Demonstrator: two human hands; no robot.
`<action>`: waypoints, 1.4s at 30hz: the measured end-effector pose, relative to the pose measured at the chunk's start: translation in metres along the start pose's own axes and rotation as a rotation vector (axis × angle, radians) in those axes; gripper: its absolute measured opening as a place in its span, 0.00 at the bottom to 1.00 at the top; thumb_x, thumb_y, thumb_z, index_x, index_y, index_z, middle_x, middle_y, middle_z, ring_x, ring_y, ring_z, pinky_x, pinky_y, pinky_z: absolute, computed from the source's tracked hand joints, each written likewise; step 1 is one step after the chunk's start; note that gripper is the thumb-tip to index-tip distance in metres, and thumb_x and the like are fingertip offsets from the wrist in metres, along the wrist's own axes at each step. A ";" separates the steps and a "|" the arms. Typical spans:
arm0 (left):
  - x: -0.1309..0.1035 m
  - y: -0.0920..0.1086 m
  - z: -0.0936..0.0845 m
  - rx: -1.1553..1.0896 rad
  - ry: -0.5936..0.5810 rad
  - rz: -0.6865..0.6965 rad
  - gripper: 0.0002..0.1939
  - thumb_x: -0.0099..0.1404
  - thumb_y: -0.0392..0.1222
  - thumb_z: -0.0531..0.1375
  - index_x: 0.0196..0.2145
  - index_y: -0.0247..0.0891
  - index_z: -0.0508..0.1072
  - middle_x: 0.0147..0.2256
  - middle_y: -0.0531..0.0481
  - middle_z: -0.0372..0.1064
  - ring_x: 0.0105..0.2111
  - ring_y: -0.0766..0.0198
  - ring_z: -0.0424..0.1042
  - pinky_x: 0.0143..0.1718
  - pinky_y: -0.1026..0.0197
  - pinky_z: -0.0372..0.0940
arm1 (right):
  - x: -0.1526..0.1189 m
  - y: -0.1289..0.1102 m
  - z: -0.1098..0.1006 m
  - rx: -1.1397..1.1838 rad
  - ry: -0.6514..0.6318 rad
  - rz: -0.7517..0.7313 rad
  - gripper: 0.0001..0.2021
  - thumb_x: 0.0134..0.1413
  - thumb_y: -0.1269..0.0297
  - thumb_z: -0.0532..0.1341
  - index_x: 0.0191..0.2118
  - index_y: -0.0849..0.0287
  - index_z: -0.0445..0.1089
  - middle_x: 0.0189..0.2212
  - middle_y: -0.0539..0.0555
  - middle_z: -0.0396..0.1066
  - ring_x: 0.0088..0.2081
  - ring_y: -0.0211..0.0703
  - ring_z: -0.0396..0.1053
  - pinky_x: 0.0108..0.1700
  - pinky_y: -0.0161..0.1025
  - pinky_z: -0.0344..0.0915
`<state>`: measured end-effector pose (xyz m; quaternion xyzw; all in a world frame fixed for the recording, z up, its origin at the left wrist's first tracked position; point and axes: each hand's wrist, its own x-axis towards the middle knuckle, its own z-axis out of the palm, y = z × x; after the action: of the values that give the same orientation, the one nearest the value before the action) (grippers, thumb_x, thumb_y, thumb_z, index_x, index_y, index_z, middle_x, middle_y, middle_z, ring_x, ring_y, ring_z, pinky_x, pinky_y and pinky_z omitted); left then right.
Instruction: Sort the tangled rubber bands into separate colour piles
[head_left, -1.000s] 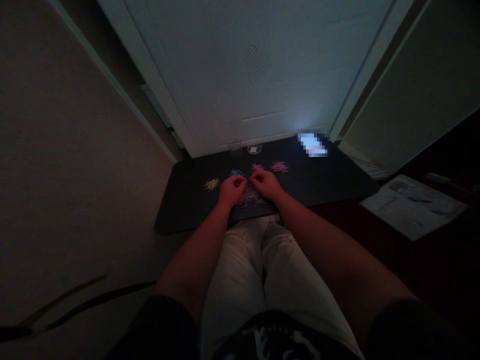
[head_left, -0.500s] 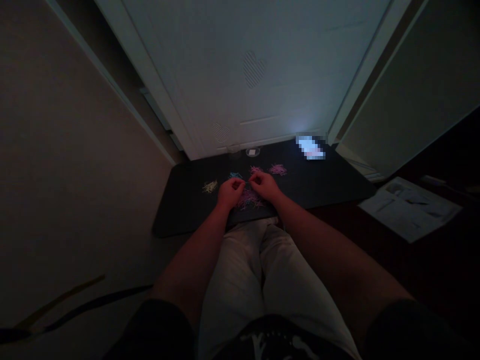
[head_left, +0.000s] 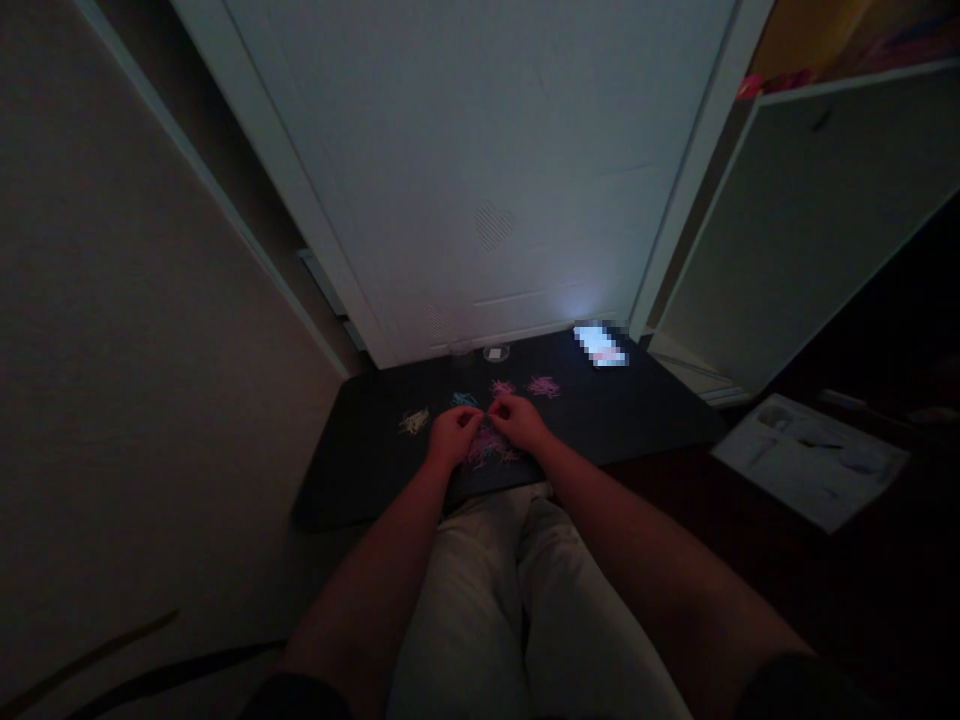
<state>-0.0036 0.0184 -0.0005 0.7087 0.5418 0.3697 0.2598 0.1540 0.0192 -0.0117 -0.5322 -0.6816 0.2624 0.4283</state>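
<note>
My left hand (head_left: 454, 433) and my right hand (head_left: 517, 420) meet fingertip to fingertip above a mixed pile of small thin coloured sticks (head_left: 487, 450). Both are closed in a pinch; whatever lies between the fingers is too small and dark to make out. Just beyond my left hand is a little heap of blue sticks (head_left: 463, 399), with pale yellow sticks (head_left: 414, 421) farther left. One pink heap (head_left: 502, 387) lies right behind my right hand, and another pink heap (head_left: 544, 386) sits to its right. All rest on a dark low table (head_left: 622, 425).
At the table's back edge are a clear round lid (head_left: 496, 354), a faint transparent container (head_left: 461, 352) and a lit phone (head_left: 600, 344). A white panel (head_left: 480, 150) rises behind. Right of the table lies a pale printed sheet (head_left: 810, 460).
The view has tilted upward, so the table and hands appear lower. My hands stay pinched over the mixed pile, with the fingertips a little closer together.
</note>
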 end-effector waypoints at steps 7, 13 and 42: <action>0.001 -0.003 0.000 0.039 -0.004 0.007 0.08 0.58 0.43 0.59 0.31 0.39 0.76 0.30 0.49 0.76 0.31 0.62 0.73 0.33 0.61 0.66 | 0.001 0.003 0.001 -0.054 -0.017 -0.009 0.04 0.46 0.70 0.59 0.26 0.59 0.71 0.23 0.50 0.70 0.26 0.37 0.65 0.29 0.34 0.59; 0.001 -0.004 0.001 0.051 -0.011 0.007 0.08 0.58 0.43 0.59 0.31 0.38 0.76 0.29 0.50 0.75 0.29 0.63 0.73 0.32 0.62 0.66 | 0.001 0.003 0.001 -0.113 -0.004 -0.019 0.04 0.47 0.70 0.59 0.27 0.59 0.72 0.24 0.51 0.71 0.27 0.37 0.65 0.30 0.34 0.59; 0.046 0.011 -0.040 0.505 0.003 -0.045 0.13 0.61 0.45 0.56 0.39 0.40 0.78 0.37 0.48 0.76 0.37 0.61 0.73 0.40 0.63 0.65 | -0.004 -0.008 -0.009 0.039 0.132 0.055 0.09 0.45 0.65 0.53 0.22 0.61 0.66 0.18 0.48 0.62 0.24 0.35 0.58 0.28 0.32 0.53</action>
<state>-0.0232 0.0582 0.0431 0.7383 0.6330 0.2178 0.0817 0.1578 0.0123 -0.0018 -0.5581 -0.6317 0.2516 0.4755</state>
